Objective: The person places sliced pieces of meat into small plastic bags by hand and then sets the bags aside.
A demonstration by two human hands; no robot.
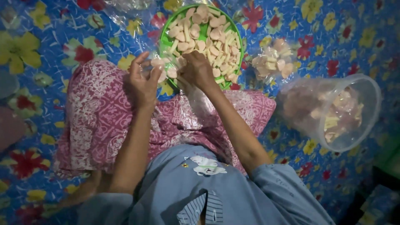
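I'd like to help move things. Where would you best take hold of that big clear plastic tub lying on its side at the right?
Probably by the rim of the clear tub, coming from the right. It lies tipped, mouth facing right, so the round lip is exposed there. The walls look smooth and wide, and pale pieces sit inside, so tilt it upright as you lift.

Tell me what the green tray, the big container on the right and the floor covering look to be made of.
Green tray: probably moulded plastic, going by its even bright colour and slotted rim. Big container: clear or cloudy plastic, since the pale crackers inside show through its wall. Floor covering: likely a printed vinyl or plastic mat, flat with a slight sheen, though woven cloth cannot be ruled out.
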